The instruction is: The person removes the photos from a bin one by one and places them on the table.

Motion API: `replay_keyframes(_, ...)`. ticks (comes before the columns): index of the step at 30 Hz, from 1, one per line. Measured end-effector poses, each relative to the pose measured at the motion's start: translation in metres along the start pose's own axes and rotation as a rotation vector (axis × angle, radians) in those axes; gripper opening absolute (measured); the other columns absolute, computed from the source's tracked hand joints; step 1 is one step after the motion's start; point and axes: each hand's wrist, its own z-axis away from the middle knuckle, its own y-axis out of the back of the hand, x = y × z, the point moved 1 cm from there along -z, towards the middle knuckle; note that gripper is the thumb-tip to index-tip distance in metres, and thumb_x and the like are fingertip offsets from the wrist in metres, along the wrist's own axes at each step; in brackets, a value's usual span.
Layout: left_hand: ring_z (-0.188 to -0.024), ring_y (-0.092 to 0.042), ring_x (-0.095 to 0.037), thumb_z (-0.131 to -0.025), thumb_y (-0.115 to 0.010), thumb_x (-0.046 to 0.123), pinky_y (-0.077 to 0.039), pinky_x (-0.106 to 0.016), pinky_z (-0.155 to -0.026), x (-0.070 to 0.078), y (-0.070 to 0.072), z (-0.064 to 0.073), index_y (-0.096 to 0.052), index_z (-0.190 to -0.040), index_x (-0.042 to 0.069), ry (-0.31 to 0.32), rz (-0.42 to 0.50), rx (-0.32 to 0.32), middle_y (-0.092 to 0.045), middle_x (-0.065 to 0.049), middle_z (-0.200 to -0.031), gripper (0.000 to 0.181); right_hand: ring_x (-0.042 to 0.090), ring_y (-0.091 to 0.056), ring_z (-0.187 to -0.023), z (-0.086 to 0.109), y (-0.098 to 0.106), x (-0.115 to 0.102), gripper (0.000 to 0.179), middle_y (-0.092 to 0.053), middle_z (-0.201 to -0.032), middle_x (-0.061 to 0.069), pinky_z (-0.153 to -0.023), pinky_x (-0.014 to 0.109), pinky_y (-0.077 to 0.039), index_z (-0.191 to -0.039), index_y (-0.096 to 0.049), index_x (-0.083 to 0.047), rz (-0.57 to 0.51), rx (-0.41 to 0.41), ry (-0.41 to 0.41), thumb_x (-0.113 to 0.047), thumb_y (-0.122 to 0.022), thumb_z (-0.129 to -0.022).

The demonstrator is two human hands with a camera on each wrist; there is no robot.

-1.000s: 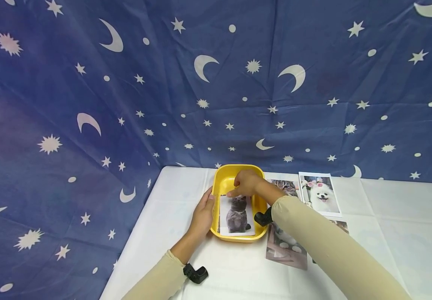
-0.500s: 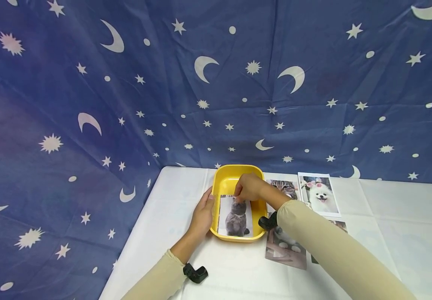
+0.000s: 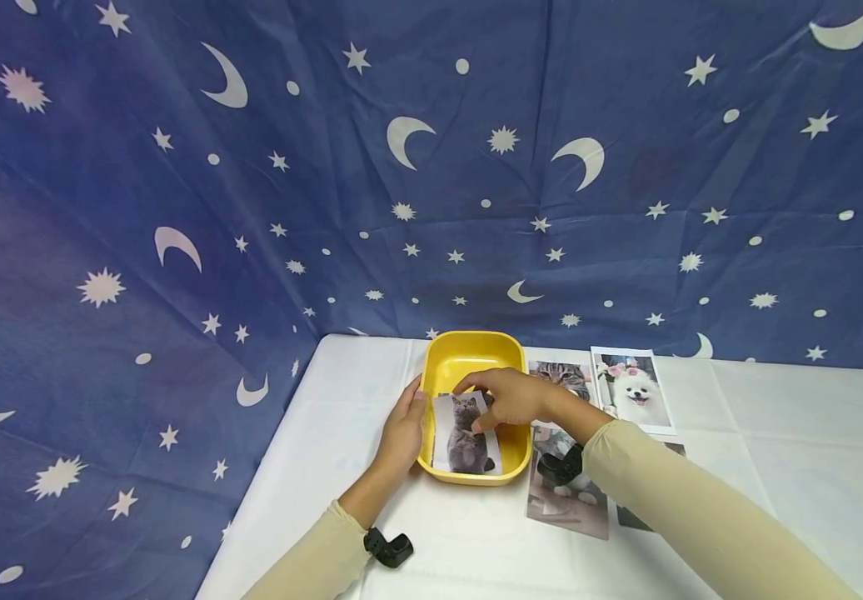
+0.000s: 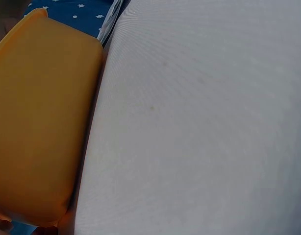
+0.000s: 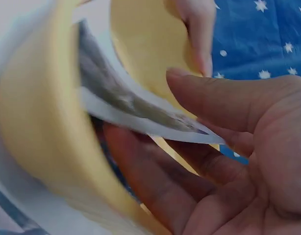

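Note:
A yellow plastic tub (image 3: 469, 360) stands on the white table, and its outer wall (image 4: 42, 122) fills the left of the left wrist view. My left hand (image 3: 400, 433) grips the tub's left side, thumb near the rim. Inside the tub lies a photo of a grey cat (image 3: 466, 450), on top of at least one other sheet whose edge peeks out. My right hand (image 3: 516, 397) reaches in from the right and holds the photo's right edge. In the right wrist view the photo (image 5: 140, 108) bends upward between thumb and curled fingers; exact contact of the thumb is unclear.
Right of the tub lie a tabby cat photo (image 3: 562, 375), a white fluffy dog photo (image 3: 637, 404), a photo with pale paws (image 3: 566, 508) and a dark one (image 3: 630, 518) partly under my right sleeve. A blue star-patterned cloth (image 3: 476, 167) hangs behind the table.
My right hand has moved from the photo's top edge down and right to its right edge, thumb now over the picture. The photo has shifted slightly left. My left hand stays on the tub.

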Motion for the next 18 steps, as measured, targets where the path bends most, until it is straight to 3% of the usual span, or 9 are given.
replay_keyframes(4,-0.153,-0.031,-0.031,-0.112,-0.037,0.036,-0.021,-0.053,-0.128,-0.001,0.000,0.000,-0.039,-0.158,0.026,-0.004,0.014,-0.008,-0.039,-0.005,-0.164,0.048,0.020,-0.062,-0.091,0.007,-0.013,-0.002,0.076,-0.065,-0.127,0.007,-0.085,0.038,-0.057,-0.148,-0.050,-0.017,0.072,0.026,0.031,-0.011,-0.086,-0.081)
replay_keyframes(8,-0.154,-0.030,-0.032,-0.112,-0.037,0.037,-0.020,-0.052,-0.128,-0.003,0.001,-0.001,-0.039,-0.158,0.025,-0.008,0.015,-0.008,-0.039,-0.005,-0.164,0.048,0.019,-0.057,-0.066,0.009,-0.026,-0.004,0.080,-0.066,-0.090,0.008,-0.063,0.031,-0.053,-0.151,-0.045,-0.015,0.156,0.096,0.081,0.000,-0.083,-0.081)
replay_keyframes(12,-0.155,-0.028,-0.032,-0.112,-0.037,0.037,-0.020,-0.052,-0.128,-0.003,0.001,-0.001,-0.038,-0.159,0.025,-0.007,0.020,-0.011,-0.037,-0.006,-0.165,0.049,0.018,-0.052,-0.064,0.013,-0.029,-0.002,0.077,-0.059,-0.073,0.002,-0.062,0.029,-0.050,-0.148,-0.047,-0.018,0.214,0.213,0.117,0.003,-0.080,-0.082)
replay_keyframes(16,-0.154,-0.029,-0.032,-0.112,-0.037,0.035,-0.021,-0.052,-0.128,-0.002,0.000,-0.001,-0.038,-0.159,0.024,-0.010,0.036,-0.009,-0.039,-0.007,-0.164,0.048,0.015,-0.049,-0.055,0.026,-0.017,0.002,0.079,-0.052,-0.064,0.000,-0.055,0.028,-0.049,-0.150,-0.045,-0.023,0.119,0.304,0.135,0.002,-0.079,-0.084)
replay_keyframes(18,-0.154,-0.030,-0.033,-0.112,-0.038,0.035,-0.021,-0.053,-0.128,0.000,-0.001,-0.001,-0.040,-0.158,0.023,-0.014,0.041,-0.003,-0.040,-0.007,-0.163,0.048,0.013,-0.056,-0.057,0.038,-0.006,0.006,0.081,-0.062,-0.077,0.006,-0.053,0.029,-0.052,-0.153,-0.042,-0.025,0.031,0.337,0.139,0.002,-0.078,-0.085)
